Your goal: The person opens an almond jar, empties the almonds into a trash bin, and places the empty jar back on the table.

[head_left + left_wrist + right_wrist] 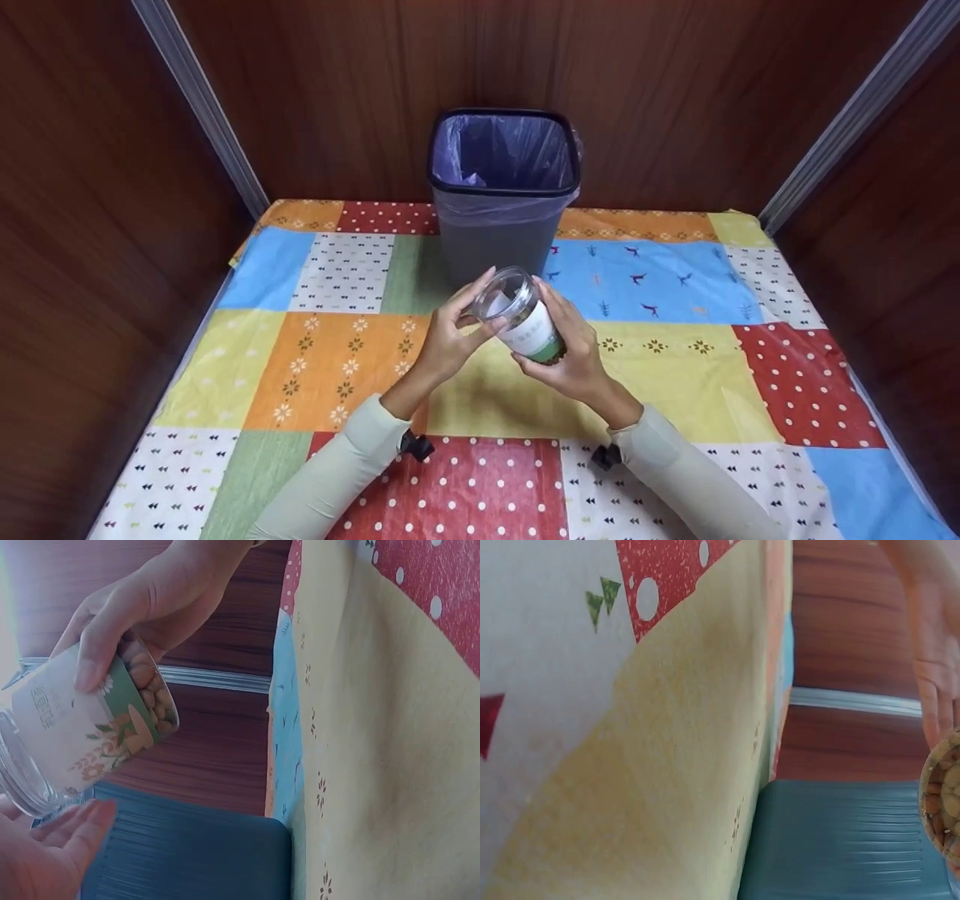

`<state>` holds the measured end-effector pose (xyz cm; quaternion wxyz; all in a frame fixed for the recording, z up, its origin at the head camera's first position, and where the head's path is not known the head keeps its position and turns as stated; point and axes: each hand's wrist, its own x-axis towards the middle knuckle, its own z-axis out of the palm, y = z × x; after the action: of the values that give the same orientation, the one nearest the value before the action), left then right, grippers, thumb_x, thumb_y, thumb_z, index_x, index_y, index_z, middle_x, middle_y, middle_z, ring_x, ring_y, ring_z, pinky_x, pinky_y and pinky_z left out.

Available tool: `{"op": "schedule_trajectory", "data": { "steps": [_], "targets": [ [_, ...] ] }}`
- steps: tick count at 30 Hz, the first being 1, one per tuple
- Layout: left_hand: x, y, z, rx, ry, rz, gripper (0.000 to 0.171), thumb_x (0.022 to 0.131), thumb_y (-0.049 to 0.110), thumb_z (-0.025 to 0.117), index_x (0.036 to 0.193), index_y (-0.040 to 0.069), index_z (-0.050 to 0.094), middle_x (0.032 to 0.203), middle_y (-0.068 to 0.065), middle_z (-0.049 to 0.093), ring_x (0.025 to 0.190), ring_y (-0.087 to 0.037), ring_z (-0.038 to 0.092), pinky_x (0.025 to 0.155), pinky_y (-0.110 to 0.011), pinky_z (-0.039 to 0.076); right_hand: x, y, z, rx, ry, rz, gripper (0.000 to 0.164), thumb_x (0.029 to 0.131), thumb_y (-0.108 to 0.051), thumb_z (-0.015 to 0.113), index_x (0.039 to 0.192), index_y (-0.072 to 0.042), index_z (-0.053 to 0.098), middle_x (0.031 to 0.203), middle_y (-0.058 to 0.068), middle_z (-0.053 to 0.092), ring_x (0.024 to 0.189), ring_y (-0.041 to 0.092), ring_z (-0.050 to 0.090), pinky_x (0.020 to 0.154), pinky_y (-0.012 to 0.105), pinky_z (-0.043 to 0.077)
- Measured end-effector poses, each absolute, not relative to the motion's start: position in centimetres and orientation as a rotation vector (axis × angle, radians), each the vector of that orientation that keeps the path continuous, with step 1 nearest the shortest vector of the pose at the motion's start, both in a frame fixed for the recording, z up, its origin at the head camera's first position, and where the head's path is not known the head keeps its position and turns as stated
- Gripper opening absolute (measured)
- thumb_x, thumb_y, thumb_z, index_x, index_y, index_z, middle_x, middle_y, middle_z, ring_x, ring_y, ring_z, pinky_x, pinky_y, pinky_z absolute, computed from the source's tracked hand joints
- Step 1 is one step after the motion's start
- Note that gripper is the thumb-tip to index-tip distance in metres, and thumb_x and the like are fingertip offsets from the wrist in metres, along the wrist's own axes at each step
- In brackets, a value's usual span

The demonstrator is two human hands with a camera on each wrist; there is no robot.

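Note:
A clear jar (534, 334) of nuts, with a white and green label, is held above the table in front of the bin, its clear top tilted toward the left hand. My right hand (574, 352) grips the jar body, thumb across the label in the left wrist view. My left hand (446, 337) spans the jar's clear top (508, 289), thumb on the near side and fingers on the far side. Brown nuts (152, 694) show through the wall by the base in the left wrist view. At the right wrist view's edge, nuts (949, 799) show through the jar's round bottom.
Behind the hands stands a grey bin (491, 236) with a black rim and a purple liner (517, 150). A patchwork cloth (652, 390) covers the table. Dark wood panels (337, 90) with metal corner strips (210, 105) enclose the back and sides.

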<state>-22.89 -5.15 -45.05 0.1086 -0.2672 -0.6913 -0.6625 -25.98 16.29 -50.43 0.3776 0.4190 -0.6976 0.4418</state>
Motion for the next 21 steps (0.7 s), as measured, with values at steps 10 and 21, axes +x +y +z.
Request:
{"op": "schedule_trajectory", "data": {
  "steps": [10,21],
  "targets": [
    [-24.0,-5.6,-45.0,-0.974,-1.911,-1.822,0.059,0.088,0.000,0.070,0.143,-0.010,0.050,0.150,-0.026,0.047,0.137,-0.030,0.051,0.099,-0.047,0.053,-23.9,15.7,-47.1,1.108,-1.782,1.202,0.094,0.059,0.002,0.088,0.138,0.022,0.042,0.139,0.038,0.050,0.131,0.038,0.052,0.112,0.034,0.040],
    [-25.7,-5.4,-46.9,-1.090,-1.833,-1.763,0.057,0.084,-0.005,0.071,0.138,-0.010,0.055,0.147,-0.026,0.050,0.138,-0.031,0.050,0.103,-0.046,0.050,-23.4,15.8,-46.8,1.118,-1.804,1.229,0.093,0.058,0.004,0.088,0.136,0.025,0.041,0.139,0.040,0.049,0.133,0.037,0.051,0.113,0.033,0.040]
  ]
}}
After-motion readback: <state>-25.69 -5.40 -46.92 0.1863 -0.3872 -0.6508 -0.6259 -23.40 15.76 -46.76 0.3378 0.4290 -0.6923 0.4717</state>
